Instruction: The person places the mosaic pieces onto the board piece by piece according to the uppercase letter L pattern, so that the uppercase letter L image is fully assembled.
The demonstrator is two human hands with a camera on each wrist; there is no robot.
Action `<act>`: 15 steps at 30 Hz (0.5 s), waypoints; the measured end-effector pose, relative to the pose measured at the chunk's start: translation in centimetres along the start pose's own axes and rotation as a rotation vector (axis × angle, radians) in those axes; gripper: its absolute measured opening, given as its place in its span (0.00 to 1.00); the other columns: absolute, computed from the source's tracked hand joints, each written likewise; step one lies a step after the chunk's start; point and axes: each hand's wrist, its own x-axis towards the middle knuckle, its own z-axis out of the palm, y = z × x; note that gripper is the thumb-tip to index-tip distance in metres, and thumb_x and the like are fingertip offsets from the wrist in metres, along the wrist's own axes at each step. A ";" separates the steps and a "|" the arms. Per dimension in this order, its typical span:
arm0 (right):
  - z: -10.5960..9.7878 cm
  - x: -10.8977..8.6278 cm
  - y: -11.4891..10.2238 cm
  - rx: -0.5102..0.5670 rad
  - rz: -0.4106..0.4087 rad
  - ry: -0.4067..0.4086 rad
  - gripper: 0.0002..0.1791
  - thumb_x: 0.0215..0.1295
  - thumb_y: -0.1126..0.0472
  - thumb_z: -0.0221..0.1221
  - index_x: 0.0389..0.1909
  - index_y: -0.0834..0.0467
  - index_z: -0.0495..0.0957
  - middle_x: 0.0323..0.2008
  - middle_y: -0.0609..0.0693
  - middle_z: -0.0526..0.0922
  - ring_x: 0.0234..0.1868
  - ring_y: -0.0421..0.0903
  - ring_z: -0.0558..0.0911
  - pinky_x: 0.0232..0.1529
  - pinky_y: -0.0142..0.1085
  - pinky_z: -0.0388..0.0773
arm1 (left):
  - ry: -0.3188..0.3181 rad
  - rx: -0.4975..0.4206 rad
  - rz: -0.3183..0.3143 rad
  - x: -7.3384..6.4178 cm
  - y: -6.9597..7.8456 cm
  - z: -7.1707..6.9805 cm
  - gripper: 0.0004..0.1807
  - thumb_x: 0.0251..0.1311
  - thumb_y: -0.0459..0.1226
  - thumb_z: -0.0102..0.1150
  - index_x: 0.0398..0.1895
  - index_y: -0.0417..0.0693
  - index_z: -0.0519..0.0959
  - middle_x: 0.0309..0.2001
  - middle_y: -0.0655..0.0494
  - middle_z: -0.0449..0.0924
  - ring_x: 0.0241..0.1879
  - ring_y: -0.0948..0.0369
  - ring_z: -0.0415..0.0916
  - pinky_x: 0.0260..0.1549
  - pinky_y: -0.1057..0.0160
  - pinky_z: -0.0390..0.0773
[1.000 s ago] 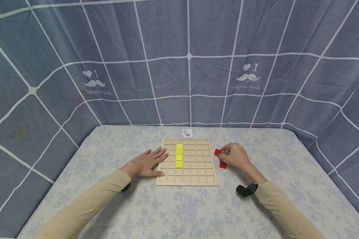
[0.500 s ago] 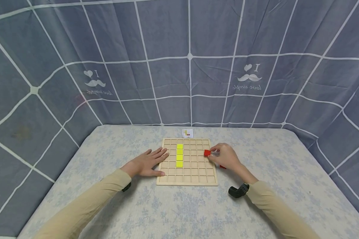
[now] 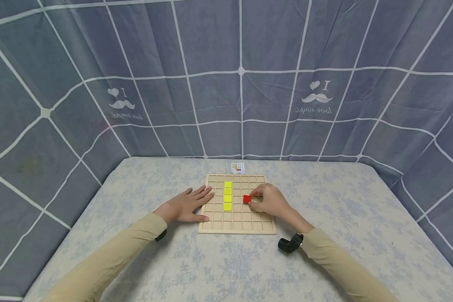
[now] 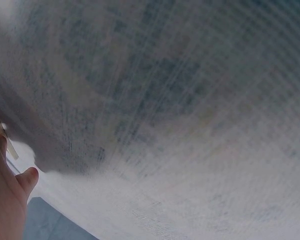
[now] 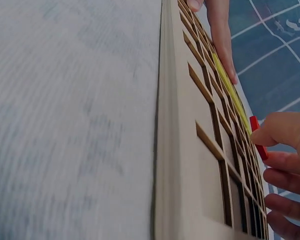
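A square wooden grid board [image 3: 245, 230] lies on the table, with a column of yellow square tiles [image 3: 228, 199] set in its cells. My right hand [image 3: 272, 202] pinches a red square tile [image 3: 247, 199] between thumb and fingers, over the board right of the yellow column. In the right wrist view the red tile [image 5: 259, 139] stands tilted, close over the grid. My left hand [image 3: 186, 206] lies flat and spread, its fingertips on the board's left edge. The left wrist view shows only part of that hand [image 4: 7, 190] beside the board's edge.
A small printed card [image 3: 238, 168] with a grid and coloured squares lies just behind the board. A pale floral cloth [image 3: 219, 268] covers the table. Blue-grey curtains [image 3: 211, 100] with white lines stand behind and at both sides.
My right hand has lifted the red tile off the cloth at the board's right and carried it left over the board. A second red tile is now hidden behind that hand. My left hand stays put.
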 end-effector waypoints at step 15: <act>0.7 0.3 -2.1 0.027 -0.018 -0.120 0.10 0.49 0.56 0.69 0.33 0.54 0.87 0.35 0.45 0.86 0.42 0.44 0.78 0.43 0.37 0.76 | 0.010 0.011 -0.001 0.1 0.0 0.1 0.48 0.62 0.68 0.42 0.78 0.56 0.43 0.79 0.55 0.38 0.78 0.53 0.37 0.72 0.42 0.48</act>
